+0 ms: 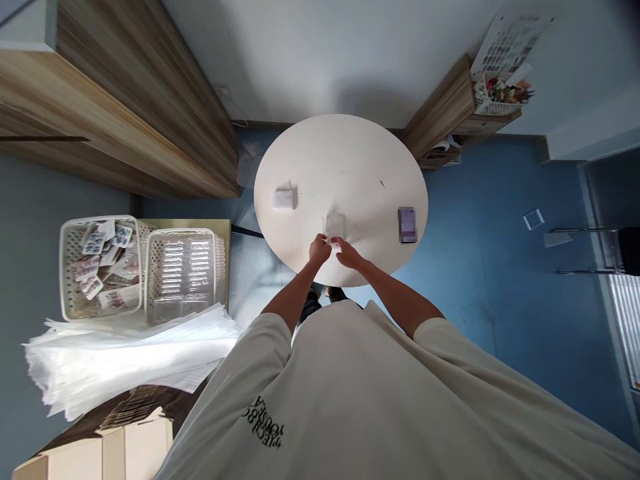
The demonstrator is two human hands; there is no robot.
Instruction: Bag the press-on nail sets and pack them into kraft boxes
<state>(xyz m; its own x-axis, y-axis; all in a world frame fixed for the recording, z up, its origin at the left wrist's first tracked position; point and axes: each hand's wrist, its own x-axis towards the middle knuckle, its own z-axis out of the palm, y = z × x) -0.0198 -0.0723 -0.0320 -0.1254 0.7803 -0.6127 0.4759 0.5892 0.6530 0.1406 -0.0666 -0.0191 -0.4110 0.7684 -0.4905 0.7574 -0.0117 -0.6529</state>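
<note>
Close to the near edge of the round white table (340, 153), my left hand (320, 249) and my right hand (347, 253) come together. Both sets of fingers are pinched at the near side of a small, translucent white wrapper (335, 225). It lies just beyond my fingertips; whether anything is inside it cannot be made out. To the left on the tabletop sits a small white wrapped packet (283, 199), apart from my hands. A phone (407, 225) with a lit, blurred screen lies near the right edge.
Left of the table stand a white basket of printed packets (64, 267) and a basket of clear plastic boxes (218, 267). White sheets (130, 350) are stacked nearer me, beside a cardboard box (135, 450). Wooden cabinets (185, 100) flank the left; a low wooden cabinet (445, 100) stands right.
</note>
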